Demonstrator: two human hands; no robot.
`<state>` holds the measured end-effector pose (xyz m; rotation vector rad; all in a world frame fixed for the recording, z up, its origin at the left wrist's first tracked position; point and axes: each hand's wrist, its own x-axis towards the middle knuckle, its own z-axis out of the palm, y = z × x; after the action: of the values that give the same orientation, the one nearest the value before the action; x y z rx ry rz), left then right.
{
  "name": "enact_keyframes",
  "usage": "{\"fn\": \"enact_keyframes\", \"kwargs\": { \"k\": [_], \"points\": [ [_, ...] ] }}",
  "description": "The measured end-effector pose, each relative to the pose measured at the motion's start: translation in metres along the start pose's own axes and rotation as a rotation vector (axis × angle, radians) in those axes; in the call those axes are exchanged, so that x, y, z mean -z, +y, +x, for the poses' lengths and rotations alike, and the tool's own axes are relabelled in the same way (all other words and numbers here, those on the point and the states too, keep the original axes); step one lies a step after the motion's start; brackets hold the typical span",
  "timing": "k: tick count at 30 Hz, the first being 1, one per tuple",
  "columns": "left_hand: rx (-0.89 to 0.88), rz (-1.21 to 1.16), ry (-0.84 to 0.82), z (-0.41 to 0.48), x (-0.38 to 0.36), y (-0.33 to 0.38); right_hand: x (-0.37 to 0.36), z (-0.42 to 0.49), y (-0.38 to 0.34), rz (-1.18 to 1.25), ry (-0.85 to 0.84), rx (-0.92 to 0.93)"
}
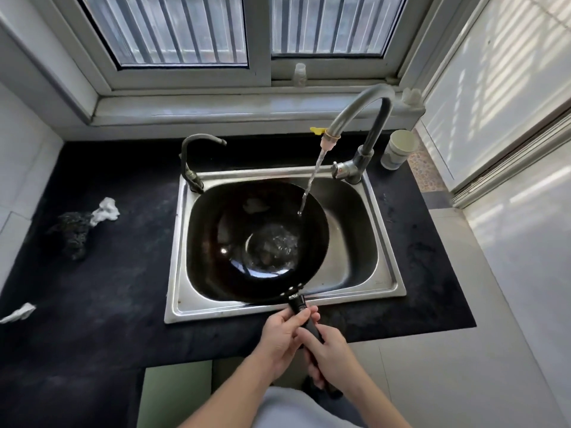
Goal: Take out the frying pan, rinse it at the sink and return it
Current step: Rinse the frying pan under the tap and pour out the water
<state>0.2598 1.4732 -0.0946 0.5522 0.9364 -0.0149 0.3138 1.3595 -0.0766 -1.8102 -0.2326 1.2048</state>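
1. One dark counter [92,304] bears everything, and one steel sink [398,288] is set into it.
2. One frying pan [256,242] sits bowl-up in the basin and fills its left part. A little water has pooled in its bottom.
3. Two taps stand at the back of the sink. The large tap [361,118] runs a stream [312,183] onto the pan's far right inner wall. The small tap [193,159] at the back left shows no water.
4. One handle [298,305] leaves the pan's near rim and crosses the sink's front edge. Its long axis runs towards the person, leaning slightly right, so the pan lies straight ahead of the grip.
5. Two hands curl round that handle. The left hand [282,332] is the nearer to the pan, and the right hand [332,356] is just behind it, closer to the body. A swirl or tip would likely pivot at the left hand, with the right hand steering.
6. One cup [398,149] stands beside the large tap. One dark scourer [72,234] and two white paper wads [106,211] lie well to the left of the sink.
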Motion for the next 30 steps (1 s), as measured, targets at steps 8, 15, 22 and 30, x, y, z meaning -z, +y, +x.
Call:
{"fn": "enact_keyframes", "kwargs": {
  "k": [8,15,22,30],
  "points": [
    [0.036,0.063,0.051,-0.002,-0.003,-0.006,-0.006,0.000,0.018,0.133,0.009,-0.026],
    [0.078,0.127,0.035,0.002,-0.006,-0.009,-0.015,-0.003,0.031,0.185,0.058,-0.001],
    [0.079,0.230,0.009,0.006,-0.012,-0.007,-0.017,-0.003,0.029,0.245,0.124,-0.011],
    [0.064,0.250,0.005,0.000,-0.009,-0.008,-0.012,-0.004,0.030,0.201,0.068,-0.027]
  ]
}}
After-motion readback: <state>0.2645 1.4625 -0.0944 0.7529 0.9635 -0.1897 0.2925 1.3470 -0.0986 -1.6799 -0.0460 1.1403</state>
